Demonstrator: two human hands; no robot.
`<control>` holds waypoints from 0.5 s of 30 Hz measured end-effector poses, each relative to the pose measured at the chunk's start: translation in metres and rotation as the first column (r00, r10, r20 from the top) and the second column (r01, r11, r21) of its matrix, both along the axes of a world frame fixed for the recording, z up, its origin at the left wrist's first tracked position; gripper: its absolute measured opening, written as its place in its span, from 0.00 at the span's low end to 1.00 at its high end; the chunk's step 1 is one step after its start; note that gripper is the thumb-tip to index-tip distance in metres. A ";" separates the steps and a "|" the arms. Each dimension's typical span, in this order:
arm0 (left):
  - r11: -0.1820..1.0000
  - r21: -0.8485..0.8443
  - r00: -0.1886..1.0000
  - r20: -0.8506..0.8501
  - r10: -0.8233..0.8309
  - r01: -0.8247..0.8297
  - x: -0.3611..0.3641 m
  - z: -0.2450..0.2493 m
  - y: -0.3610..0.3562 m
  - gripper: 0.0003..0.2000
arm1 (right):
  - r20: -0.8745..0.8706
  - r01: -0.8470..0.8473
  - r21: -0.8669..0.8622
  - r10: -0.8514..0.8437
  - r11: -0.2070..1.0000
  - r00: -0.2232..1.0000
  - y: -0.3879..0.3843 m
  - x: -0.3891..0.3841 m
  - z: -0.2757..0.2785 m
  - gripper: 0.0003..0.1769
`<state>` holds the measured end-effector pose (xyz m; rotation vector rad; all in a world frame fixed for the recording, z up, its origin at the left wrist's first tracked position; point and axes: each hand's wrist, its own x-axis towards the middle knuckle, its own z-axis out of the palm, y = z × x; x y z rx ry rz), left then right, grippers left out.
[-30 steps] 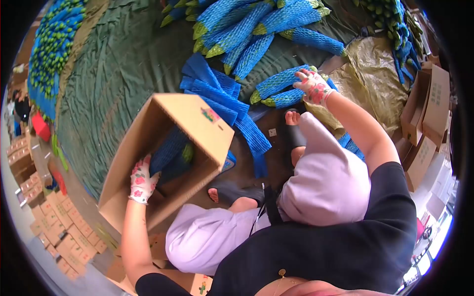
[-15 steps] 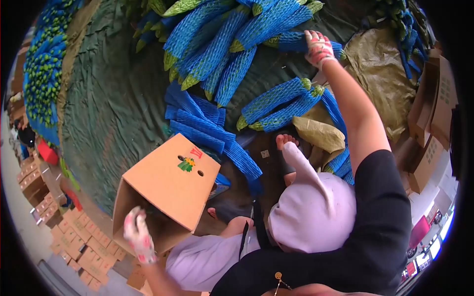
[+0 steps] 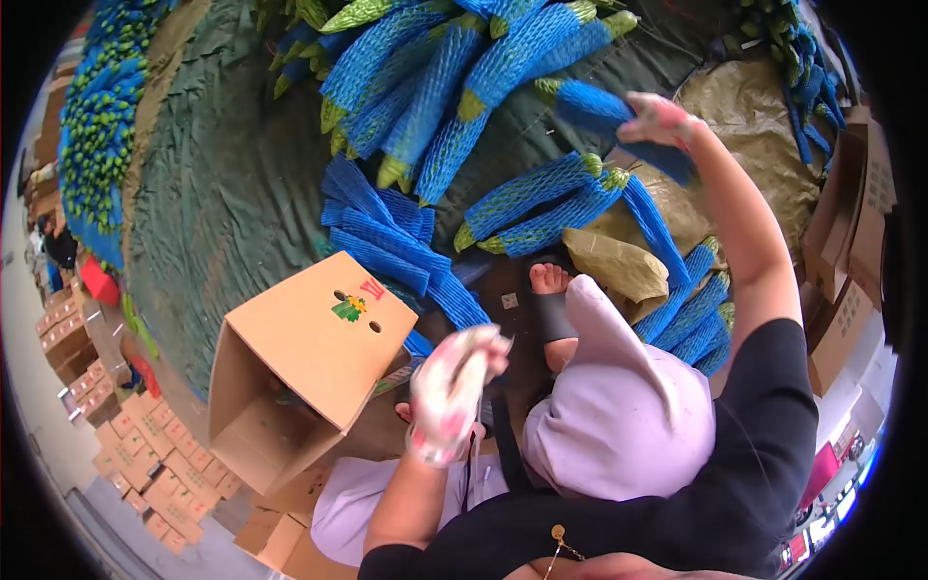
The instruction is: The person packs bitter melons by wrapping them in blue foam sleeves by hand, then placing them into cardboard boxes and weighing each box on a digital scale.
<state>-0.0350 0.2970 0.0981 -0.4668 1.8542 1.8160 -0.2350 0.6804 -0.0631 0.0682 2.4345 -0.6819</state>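
Note:
My right hand, in a white and red glove, grips a bitter gourd in a blue foam net; the gourd is lifted and smeared by motion. My left hand, gloved alike, is at the right of an open cardboard box. Its fingers are loosely curved and apart, slightly blurred, with nothing visible in them. The box lies tilted, its opening towards me. Two netted bitter gourds lie in front of me. Flat blue foam nets are stacked behind the box.
A large heap of netted gourds covers the far middle, on a dark green tarp. More netted gourds lie by my knee. Cardboard boxes stand at right and lower left. A tan sheet lies at the right.
My left hand has left the box opening and moved right. My right hand has raised the netted gourd off the ground and drawn it towards me. The box has shifted slightly left.

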 end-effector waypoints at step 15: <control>0.789 0.492 0.889 -0.059 0.453 -0.369 -0.073 -0.078 0.016 0.33 | -0.047 0.863 -0.281 -0.904 0.420 0.424 -0.104 0.017 -0.074 0.46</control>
